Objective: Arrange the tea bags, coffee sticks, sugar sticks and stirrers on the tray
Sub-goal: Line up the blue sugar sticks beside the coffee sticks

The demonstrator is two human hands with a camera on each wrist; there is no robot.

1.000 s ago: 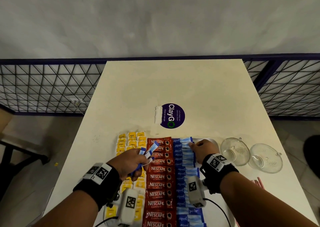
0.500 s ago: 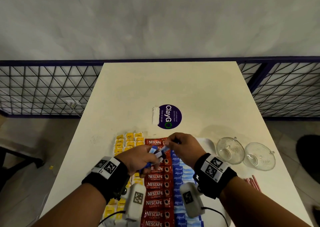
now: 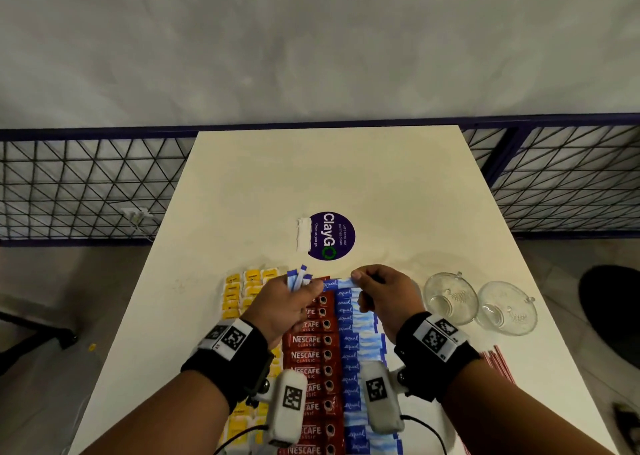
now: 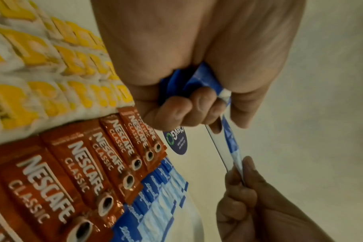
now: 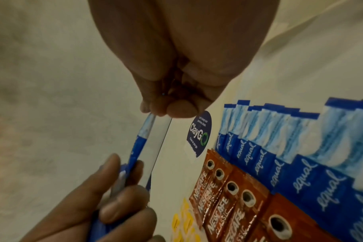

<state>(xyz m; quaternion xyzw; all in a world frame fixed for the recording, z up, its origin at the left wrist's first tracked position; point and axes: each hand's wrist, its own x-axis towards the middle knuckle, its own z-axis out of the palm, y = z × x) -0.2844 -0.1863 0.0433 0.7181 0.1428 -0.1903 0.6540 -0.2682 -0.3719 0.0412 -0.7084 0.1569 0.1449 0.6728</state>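
- We see the left hand (image 3: 284, 304) curled round a small bundle of blue sugar sticks (image 3: 298, 279), their ends fanning out above the knuckles – in the left wrist view the fingers (image 4: 177, 113) fold tight over the blue paper.
- The right hand (image 3: 384, 295) pinches the far end of one sugar stick (image 3: 337, 283) between thumb and forefinger; the other end of that stick sits at the left hand, so it spans the two hands, above the far end of the rows.
- In the right wrist view the same stick (image 5: 146, 142) runs from the right fingertips (image 5: 181, 111) down to the left hand (image 5: 106, 203).
- Below the hands lie three rows, side by side and overlapping like shingles – yellow tea bags (image 3: 239, 293) on the left, red Nescafé coffee sticks (image 3: 310, 356) in the middle, blue "equal" sugar sticks (image 3: 356, 347) on the right.
- We cannot make out the tray's edge beneath these rows.
- Red stirrers (image 3: 497, 361) lie on the table (image 3: 346, 177) to the right, apart from the rows, just beside the right wrist.
- Two glass cups (image 3: 479, 304) stand beyond the stirrers, near the right hand.
- A round purple ClayGo sticker (image 3: 331, 235) sits on the table past the hands.
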